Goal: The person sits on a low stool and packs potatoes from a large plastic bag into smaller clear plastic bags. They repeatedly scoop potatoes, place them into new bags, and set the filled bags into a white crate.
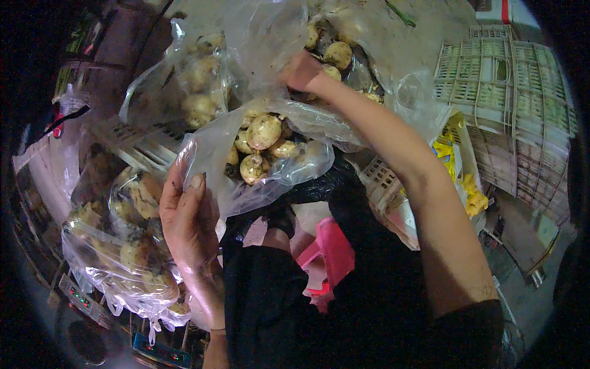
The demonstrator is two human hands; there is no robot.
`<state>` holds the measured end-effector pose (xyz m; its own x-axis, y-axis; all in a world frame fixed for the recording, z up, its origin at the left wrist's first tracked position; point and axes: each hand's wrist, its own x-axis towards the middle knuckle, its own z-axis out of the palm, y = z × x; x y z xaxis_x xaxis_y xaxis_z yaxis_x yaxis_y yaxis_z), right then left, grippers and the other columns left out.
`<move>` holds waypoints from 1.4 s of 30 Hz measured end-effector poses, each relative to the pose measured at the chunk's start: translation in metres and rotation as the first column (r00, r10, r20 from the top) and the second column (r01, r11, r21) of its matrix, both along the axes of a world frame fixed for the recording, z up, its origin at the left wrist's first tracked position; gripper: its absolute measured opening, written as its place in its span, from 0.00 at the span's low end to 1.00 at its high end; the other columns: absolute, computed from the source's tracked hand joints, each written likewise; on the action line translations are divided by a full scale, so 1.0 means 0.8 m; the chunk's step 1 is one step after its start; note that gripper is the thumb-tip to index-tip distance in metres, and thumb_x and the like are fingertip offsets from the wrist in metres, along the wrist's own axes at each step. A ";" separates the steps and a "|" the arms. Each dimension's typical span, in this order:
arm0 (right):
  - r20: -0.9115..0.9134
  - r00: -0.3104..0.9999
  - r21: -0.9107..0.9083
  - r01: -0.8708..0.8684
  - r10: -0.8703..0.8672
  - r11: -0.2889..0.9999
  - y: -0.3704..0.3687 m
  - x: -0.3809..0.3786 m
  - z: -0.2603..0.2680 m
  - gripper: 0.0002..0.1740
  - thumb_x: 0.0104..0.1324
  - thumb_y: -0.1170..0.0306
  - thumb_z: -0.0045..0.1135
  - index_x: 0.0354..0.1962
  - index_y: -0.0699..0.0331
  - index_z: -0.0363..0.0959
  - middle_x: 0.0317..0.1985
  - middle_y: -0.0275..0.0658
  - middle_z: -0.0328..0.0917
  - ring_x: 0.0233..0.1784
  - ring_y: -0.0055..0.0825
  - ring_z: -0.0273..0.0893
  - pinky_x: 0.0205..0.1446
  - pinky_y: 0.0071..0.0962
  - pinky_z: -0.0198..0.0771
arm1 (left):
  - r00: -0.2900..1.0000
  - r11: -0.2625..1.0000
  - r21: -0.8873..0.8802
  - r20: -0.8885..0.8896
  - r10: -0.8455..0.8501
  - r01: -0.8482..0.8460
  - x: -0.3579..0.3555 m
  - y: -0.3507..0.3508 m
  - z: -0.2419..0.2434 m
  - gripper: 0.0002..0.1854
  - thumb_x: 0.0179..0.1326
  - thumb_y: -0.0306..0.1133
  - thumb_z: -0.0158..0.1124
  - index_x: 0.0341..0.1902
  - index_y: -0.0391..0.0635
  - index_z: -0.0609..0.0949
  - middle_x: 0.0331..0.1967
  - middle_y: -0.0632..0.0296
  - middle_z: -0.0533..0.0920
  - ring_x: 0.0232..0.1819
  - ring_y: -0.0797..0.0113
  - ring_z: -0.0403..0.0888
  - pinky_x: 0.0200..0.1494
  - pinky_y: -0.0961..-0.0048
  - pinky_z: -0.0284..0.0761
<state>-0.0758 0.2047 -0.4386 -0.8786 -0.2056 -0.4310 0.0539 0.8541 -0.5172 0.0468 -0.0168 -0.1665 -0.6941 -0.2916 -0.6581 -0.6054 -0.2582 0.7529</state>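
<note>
My left hand (191,217) grips the near-left edge of a clear plastic bag (249,196), its thumb on top of the film. Inside the bag lie several pale, round, soil-specked vegetables (264,132) that look like potatoes. Farther forward, my right hand (302,71) is blurred, with its fingers partly hidden by plastic film (265,37). More of the same vegetables (339,55) lie just beyond it in a large, opened plastic sheet or bag. Whether the right hand holds one cannot be seen.
A filled plastic bag (133,258) sits at left, above a scale display (78,295). Another filled bag (198,83) stands at far left. Stacked plastic crates (502,101) rise at right, beside a box with yellow packets (445,152). A pink plastic object (334,249) is between my legs.
</note>
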 end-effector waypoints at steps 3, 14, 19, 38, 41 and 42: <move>0.151 0.950 -0.157 0.296 -0.274 0.942 0.063 0.019 0.074 0.46 0.35 0.59 0.76 0.53 0.67 0.66 0.46 0.50 0.77 0.48 0.40 0.77 0.51 0.35 0.72 | 1.000 0.999 0.039 -0.010 -0.020 0.021 0.000 -0.006 0.000 0.24 0.61 0.27 0.55 0.62 0.38 0.68 0.15 0.76 0.63 0.13 0.85 0.55 0.15 0.84 0.48; 0.948 0.227 -0.220 0.974 0.221 -0.056 0.169 0.108 0.166 0.35 0.63 0.42 0.43 0.52 0.64 0.63 0.30 0.36 0.70 0.15 0.15 0.62 0.09 0.12 0.55 | 0.997 0.995 0.066 -0.009 -0.074 0.075 0.001 -0.010 -0.001 0.25 0.62 0.28 0.52 0.64 0.38 0.65 0.13 0.77 0.58 0.12 0.85 0.51 0.14 0.84 0.44; 0.946 0.104 -0.077 0.992 0.307 -0.097 0.159 0.115 0.153 0.41 0.61 0.37 0.42 0.54 0.66 0.62 0.23 0.30 0.64 0.11 0.11 0.52 0.08 0.10 0.47 | 0.996 0.995 0.064 -0.033 -0.079 0.081 0.000 -0.009 -0.005 0.26 0.62 0.28 0.53 0.64 0.39 0.65 0.13 0.77 0.58 0.12 0.86 0.51 0.14 0.84 0.44; 0.905 0.193 -0.157 0.980 0.378 -0.125 0.151 0.119 0.140 0.40 0.60 0.36 0.44 0.52 0.64 0.64 0.21 0.31 0.64 0.13 0.16 0.56 0.12 0.16 0.53 | 0.997 0.994 0.080 -0.026 -0.075 0.077 -0.004 -0.011 -0.002 0.25 0.61 0.27 0.54 0.63 0.38 0.66 0.16 0.75 0.61 0.13 0.86 0.53 0.14 0.85 0.47; 0.955 0.249 -0.245 0.968 0.163 -0.046 0.144 0.121 0.141 0.34 0.61 0.42 0.47 0.54 0.59 0.64 0.25 0.34 0.69 0.15 0.22 0.63 0.17 0.25 0.64 | 0.998 0.997 0.053 0.000 -0.062 0.062 -0.004 -0.011 -0.003 0.25 0.62 0.28 0.53 0.63 0.38 0.66 0.14 0.76 0.60 0.12 0.86 0.52 0.14 0.84 0.46; 0.963 0.267 -0.265 0.964 0.049 -0.036 0.142 0.122 0.142 0.31 0.62 0.45 0.49 0.54 0.57 0.64 0.27 0.35 0.70 0.16 0.24 0.66 0.19 0.28 0.67 | 0.998 0.998 0.041 0.009 -0.054 0.054 -0.004 -0.012 -0.004 0.25 0.62 0.28 0.53 0.64 0.38 0.66 0.14 0.76 0.59 0.12 0.86 0.52 0.14 0.84 0.45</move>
<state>0.0215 0.3187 -0.3249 -0.4416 -0.4657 -0.7669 0.8262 -0.5443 -0.1452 0.0438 -0.0264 -0.1699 -0.7013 -0.2268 -0.6758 -0.6268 -0.2553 0.7362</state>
